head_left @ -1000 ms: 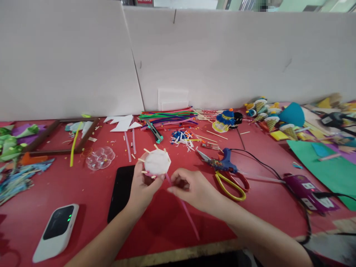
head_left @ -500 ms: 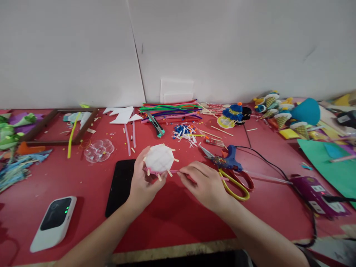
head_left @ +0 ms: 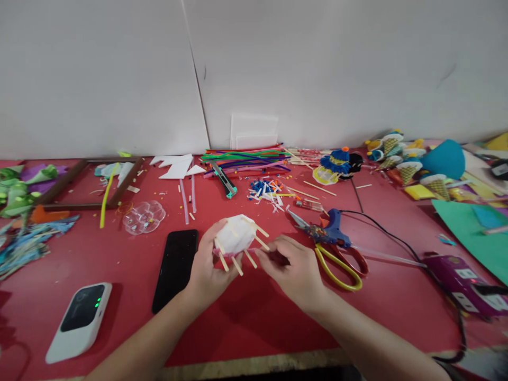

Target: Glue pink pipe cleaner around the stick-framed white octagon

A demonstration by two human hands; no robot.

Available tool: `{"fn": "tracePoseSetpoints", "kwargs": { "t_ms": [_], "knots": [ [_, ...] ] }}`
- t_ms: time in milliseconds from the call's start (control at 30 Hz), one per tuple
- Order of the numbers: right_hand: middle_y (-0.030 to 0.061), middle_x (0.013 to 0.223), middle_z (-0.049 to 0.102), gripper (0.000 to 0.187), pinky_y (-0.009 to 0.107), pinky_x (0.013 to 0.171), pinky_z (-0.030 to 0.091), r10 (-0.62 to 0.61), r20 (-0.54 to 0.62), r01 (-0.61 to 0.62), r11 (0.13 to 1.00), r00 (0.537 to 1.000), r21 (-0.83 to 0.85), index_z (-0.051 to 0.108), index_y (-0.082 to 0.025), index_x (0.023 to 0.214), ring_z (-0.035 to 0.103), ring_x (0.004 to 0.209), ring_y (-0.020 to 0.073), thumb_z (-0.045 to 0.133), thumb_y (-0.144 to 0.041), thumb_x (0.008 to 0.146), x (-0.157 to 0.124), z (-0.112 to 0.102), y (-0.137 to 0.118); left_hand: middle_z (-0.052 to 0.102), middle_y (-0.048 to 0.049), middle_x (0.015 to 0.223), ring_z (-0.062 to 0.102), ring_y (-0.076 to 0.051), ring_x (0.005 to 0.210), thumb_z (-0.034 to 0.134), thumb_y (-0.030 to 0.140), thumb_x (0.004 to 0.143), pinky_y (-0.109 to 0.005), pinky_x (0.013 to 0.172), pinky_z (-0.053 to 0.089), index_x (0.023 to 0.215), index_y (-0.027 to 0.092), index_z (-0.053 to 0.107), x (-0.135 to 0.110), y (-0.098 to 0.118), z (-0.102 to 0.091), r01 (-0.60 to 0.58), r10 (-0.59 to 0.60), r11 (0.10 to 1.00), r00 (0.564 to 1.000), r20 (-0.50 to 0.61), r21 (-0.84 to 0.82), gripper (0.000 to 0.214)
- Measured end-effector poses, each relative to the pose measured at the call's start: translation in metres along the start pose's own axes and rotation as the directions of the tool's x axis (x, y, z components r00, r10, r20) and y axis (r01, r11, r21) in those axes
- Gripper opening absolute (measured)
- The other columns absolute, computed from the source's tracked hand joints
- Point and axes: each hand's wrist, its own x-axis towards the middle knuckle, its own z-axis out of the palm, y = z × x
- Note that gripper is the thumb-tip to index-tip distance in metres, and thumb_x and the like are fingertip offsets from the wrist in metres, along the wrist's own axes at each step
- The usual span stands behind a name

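My left hand (head_left: 207,270) grips a white foam disc (head_left: 235,237) with several thin wooden sticks poking out of its rim. The disc is tilted, its sticks pointing right and down. A pink straw runs round its lower edge. My right hand (head_left: 292,267) is just right of the disc, fingers pinched at the straw's end, which is mostly hidden under them. Both hands hover over the red table (head_left: 254,317).
A black phone (head_left: 176,267) lies left of my left hand, a white device (head_left: 79,320) at the near left. Yellow-handled scissors (head_left: 342,264) and a blue glue gun (head_left: 330,226) lie to the right. Coloured straws (head_left: 246,157) and scraps sit behind.
The disc has tipped from facing up to edge-on with sticks pointing right. The long pink straw, earlier trailing down-right, is now drawn round the disc. My right hand moved closer.
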Motion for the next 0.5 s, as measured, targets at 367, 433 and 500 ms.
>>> {"fn": "tracePoseSetpoints", "kwargs": {
  "t_ms": [367, 433, 500],
  "knots": [
    [-0.0037, 0.045, 0.052, 0.034, 0.02, 0.037, 0.035, 0.48, 0.297, -0.564, 0.711, 0.826, 0.42, 0.069, -0.017, 0.067, 0.044, 0.039, 0.0086, 0.07, -0.05, 0.074, 0.002, 0.004, -0.004, 0.072, -0.0092, 0.109, 0.07, -0.029, 0.098, 0.085, 0.017, 0.061, -0.041, 0.091, 0.055, 0.114, 0.024, 0.065, -0.009, -0.015, -0.008, -0.273, 0.291, 0.918, 0.957, -0.021, 0.289, 0.057],
    [-0.0028, 0.048, 0.058, 0.028, 0.021, 0.038, 0.04, 0.455, 0.298, -0.543, 0.714, 0.839, 0.441, 0.073, -0.017, 0.075, 0.048, 0.039, 0.0094, 0.07, -0.045, 0.074, 0.0, 0.005, -0.004, 0.072, -0.0085, 0.107, 0.07, -0.028, 0.097, 0.083, 0.017, 0.064, -0.039, 0.091, 0.055, 0.113, 0.024, 0.066, -0.01, -0.014, -0.009, -0.34, 0.363, 0.876, 0.932, -0.002, 0.343, 0.053],
    [-0.0015, 0.053, 0.063, 0.02, 0.021, 0.041, 0.043, 0.385, 0.252, -0.459, 0.778, 0.888, 0.429, 0.075, -0.018, 0.083, 0.053, 0.043, 0.0101, 0.068, -0.036, 0.078, -0.002, 0.004, -0.005, 0.073, -0.008, 0.106, 0.07, -0.028, 0.097, 0.082, 0.015, 0.065, -0.039, 0.091, 0.055, 0.113, 0.025, 0.066, -0.01, -0.012, -0.01, -0.387, 0.411, 0.844, 0.911, 0.015, 0.372, 0.051]
  ]
}}
